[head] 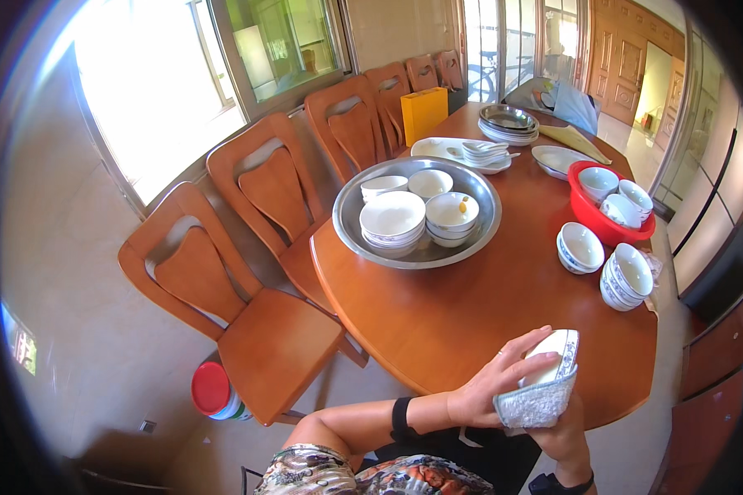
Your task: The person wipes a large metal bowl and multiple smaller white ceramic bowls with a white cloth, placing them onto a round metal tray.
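Near the table's front edge, my left hand spreads its fingers over a white bowl with a blue patterned rim, gripping it. My right hand is beneath, mostly hidden behind a grey-white terry cloth wrapped against the bowl. Beyond my hands stand two stacks of similar bowls, a smaller one and a taller one. A red plastic basin behind them holds several bowls. To the left, a large steel basin holds stacked white bowls.
Wooden chairs line the table's left side. Farther back on the wooden table are a white platter with spoons, an oval dish and stacked plates under a metal dish. A yellow box stands by the chairs. A red-lidded bucket is on the floor.
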`<state>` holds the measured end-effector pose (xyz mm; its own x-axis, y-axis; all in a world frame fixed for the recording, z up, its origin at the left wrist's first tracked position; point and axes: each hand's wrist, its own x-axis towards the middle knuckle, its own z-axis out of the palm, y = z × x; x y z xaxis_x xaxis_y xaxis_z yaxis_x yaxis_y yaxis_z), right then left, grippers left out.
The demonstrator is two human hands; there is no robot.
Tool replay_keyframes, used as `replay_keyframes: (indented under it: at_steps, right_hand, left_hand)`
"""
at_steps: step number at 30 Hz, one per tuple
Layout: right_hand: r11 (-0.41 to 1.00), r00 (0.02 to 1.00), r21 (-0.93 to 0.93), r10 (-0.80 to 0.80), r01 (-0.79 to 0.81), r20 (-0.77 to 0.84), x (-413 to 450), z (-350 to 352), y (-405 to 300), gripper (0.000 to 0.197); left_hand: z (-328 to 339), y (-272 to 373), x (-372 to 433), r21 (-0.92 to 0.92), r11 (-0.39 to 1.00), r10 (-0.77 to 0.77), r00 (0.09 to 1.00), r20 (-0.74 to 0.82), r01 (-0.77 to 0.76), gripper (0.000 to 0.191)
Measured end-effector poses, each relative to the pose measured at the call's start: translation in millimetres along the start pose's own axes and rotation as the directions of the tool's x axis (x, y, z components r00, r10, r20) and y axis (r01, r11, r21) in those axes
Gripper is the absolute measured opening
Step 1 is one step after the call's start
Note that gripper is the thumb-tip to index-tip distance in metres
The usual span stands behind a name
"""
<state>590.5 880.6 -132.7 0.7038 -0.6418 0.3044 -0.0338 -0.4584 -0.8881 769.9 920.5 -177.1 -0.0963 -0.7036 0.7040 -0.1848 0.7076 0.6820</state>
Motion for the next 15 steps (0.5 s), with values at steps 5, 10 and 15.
replay_keyframes:
  at_steps: [5,10,15]
  right_hand:
    - [0.987,0.989,0.127,0.085,-0.1,0.119,-5.2,-8.6,3.6,0.046]
    - [0.962,0.978,-0.176,-0.203,0.207,0.041,-7.7,3.3,17.1,0.041]
    - [0.937,0.967,-0.243,-0.25,0.252,0.038,-15.5,6.0,23.4,0.042]
  left_hand:
    - [-1.6,1.6,-3.4,0.043,0.999,0.02,0.999,0.026,-0.022,0.079]
    - [-0.3,1.8,-3.0,-0.495,0.804,-0.373,0.928,0.011,0.33,0.097]
    - [2.0,-4.2,-0.8,-0.65,0.64,-0.396,0.901,0.178,0.41,0.096]
